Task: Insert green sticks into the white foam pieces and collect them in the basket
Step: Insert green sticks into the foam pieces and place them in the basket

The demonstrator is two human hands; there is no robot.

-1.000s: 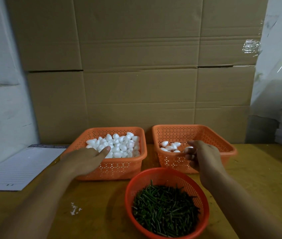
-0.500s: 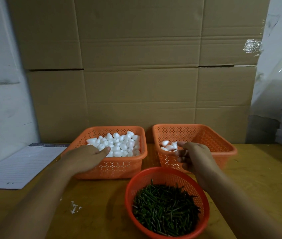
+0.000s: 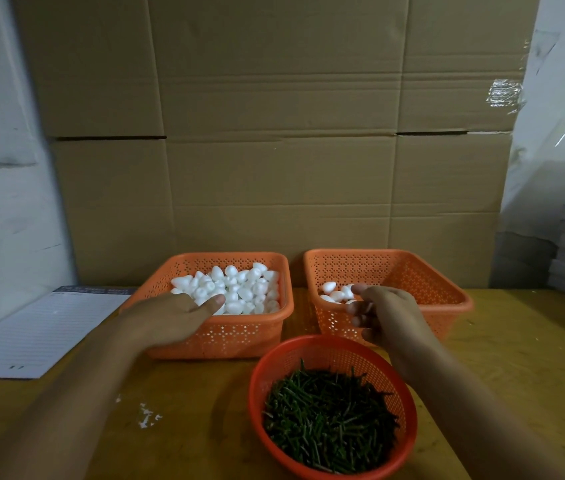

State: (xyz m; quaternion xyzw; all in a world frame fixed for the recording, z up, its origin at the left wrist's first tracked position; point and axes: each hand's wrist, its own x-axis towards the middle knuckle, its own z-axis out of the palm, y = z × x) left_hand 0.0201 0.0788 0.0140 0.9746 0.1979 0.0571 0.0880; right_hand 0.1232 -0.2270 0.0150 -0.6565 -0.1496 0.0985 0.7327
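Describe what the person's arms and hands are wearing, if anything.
Nothing shows on either one. The left hand and right hand are bare, with no gloves, rings or watch visible, and both forearms are uncovered down to the frame's edge, with no sleeves in view.

White foam pieces (image 3: 236, 287) heaped in left orange basket (image 3: 239, 336) | few in right basket (image 3: 423, 282) | green sticks (image 3: 329, 417) piled in round basket (image 3: 308, 351)

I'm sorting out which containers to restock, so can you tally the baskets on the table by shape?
Rectangular orange baskets: 2, the left basket heaped with white foam pieces, the right basket holding a few.
Round red baskets: 1, the round basket of green sticks.
Total: 3 baskets.
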